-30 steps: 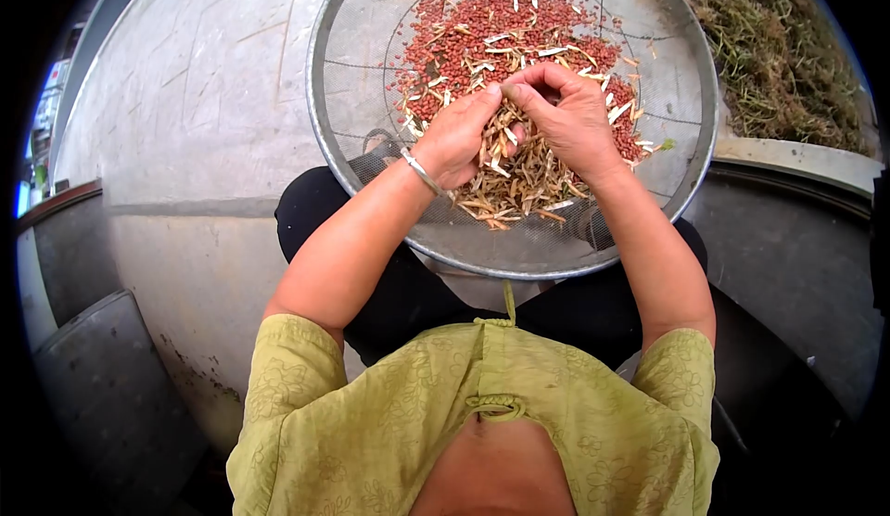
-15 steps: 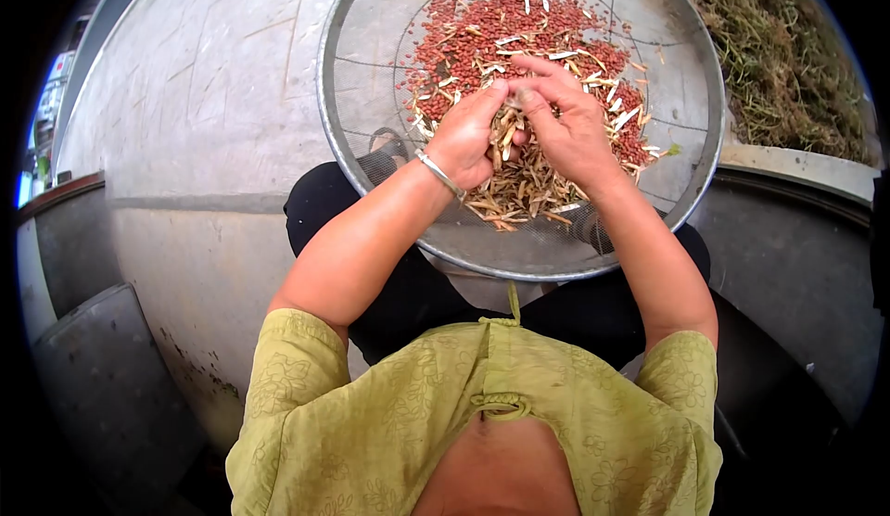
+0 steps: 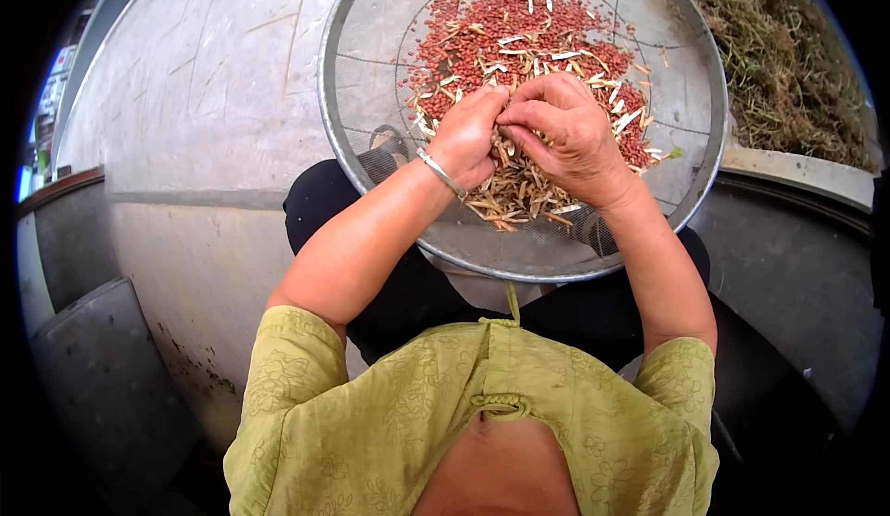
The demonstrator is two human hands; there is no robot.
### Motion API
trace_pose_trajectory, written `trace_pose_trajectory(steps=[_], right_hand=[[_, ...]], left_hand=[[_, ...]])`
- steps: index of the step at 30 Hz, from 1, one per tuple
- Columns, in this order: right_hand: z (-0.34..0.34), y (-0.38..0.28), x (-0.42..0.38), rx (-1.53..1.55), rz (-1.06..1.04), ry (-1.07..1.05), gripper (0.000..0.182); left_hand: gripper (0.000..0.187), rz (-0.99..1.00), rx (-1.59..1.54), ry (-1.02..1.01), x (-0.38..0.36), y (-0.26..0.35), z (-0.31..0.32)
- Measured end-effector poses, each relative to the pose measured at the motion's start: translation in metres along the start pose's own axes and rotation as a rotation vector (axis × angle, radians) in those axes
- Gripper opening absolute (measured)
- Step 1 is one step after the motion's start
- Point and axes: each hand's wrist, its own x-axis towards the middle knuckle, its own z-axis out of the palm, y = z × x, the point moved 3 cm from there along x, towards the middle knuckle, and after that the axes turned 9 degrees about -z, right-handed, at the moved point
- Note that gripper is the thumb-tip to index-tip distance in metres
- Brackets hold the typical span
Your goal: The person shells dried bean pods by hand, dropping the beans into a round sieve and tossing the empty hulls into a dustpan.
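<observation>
A round mesh sieve with a metal rim (image 3: 336, 117) rests over my knees. Red beans (image 3: 519, 17) are spread over its far and middle part, with pale split pods (image 3: 565, 55) among them. Brown dry husks (image 3: 524, 191) lie heaped on its near side. My left hand (image 3: 468, 136), with a bangle at the wrist, is curled round some dry husks above the heap. Against it, my right hand (image 3: 567, 136) has thumb and forefinger pinched together; what they hold is too small to make out.
Dried plant stalks (image 3: 779, 62) are piled at the upper right, behind a pale ledge (image 3: 797, 165). Concrete ground (image 3: 213, 80) stretches to the left. A dark grey panel (image 3: 111, 377) stands at the lower left.
My right hand has turned and closed, its fingers drawn in from extended to a pinch beside the left thumb. My left hand has hardly moved.
</observation>
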Motion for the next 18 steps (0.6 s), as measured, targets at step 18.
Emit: trace_pose_trajectory(steps=[18], right_hand=[[-0.002,0.035,-0.022,0.828,0.795,0.329,0.013]], left_hand=[[0.014,0.266,0.723,0.04,-0.008,0.019,-0.001]])
